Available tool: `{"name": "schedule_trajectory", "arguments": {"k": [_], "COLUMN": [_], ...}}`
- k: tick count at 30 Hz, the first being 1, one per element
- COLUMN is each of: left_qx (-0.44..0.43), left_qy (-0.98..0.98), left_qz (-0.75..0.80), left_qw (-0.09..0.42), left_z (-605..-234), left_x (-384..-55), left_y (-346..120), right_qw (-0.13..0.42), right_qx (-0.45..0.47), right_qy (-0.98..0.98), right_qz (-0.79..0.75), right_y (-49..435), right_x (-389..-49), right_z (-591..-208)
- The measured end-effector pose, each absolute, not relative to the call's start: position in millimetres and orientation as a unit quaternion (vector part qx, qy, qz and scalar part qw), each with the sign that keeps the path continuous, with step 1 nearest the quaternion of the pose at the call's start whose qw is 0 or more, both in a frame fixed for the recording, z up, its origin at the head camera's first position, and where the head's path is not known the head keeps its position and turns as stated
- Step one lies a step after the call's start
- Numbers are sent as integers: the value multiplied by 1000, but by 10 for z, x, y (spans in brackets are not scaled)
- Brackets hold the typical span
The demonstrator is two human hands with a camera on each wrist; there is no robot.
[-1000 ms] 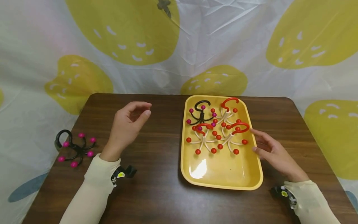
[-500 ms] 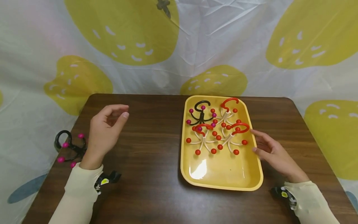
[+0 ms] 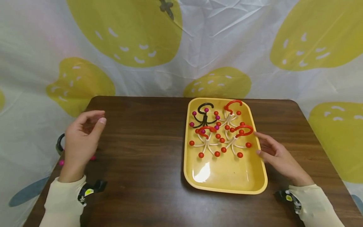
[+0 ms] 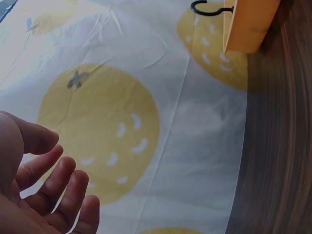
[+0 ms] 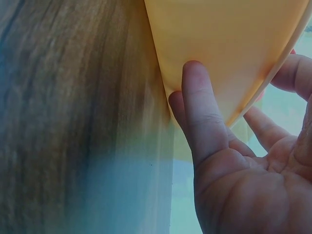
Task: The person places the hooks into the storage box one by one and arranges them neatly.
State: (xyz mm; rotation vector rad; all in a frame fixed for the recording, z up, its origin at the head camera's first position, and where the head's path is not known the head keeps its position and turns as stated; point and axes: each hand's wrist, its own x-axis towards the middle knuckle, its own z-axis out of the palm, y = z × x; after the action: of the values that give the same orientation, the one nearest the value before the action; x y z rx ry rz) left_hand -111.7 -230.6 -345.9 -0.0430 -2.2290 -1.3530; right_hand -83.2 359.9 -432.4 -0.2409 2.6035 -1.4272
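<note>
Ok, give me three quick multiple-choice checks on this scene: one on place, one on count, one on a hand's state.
1. Where is the yellow tray?
A. table's right half
B. table's left edge
C. off the table

2. How many hook-topped hangers lie in the tray?
A. two
B. four
C. six

3. What does the left hand hold?
A. a hanger
B. the tray
C. nothing

Key: 1 A, the head view shows it right of centre. 2 B, one black hanger and three red-hooked ones. 3 C, its fingers hang loosely curled above the table.

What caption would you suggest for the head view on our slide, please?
Right hand touches the yellow tray of hooks; left hand hovers over a black hook.
</note>
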Motion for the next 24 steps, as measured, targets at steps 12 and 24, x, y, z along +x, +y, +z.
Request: {"name": "schedule_trajectory", "arguments": {"k": [12, 24], "left_qx": [57, 146], "left_qy": [-822, -810], "left_qz": [-476, -452], "left_qw": [309, 343], "left_z": [-3517, -3589], "left_x": [-1018, -920], "left_y": [-2626, -2888], "right_qw": [72, 72], "right_qx": [-86, -84], "right_qy": [871, 873], "right_qz": [-478, -474], "right_y": [3595, 3593], "right_x": [-827, -823], "right_z": [-4344, -4345]}}
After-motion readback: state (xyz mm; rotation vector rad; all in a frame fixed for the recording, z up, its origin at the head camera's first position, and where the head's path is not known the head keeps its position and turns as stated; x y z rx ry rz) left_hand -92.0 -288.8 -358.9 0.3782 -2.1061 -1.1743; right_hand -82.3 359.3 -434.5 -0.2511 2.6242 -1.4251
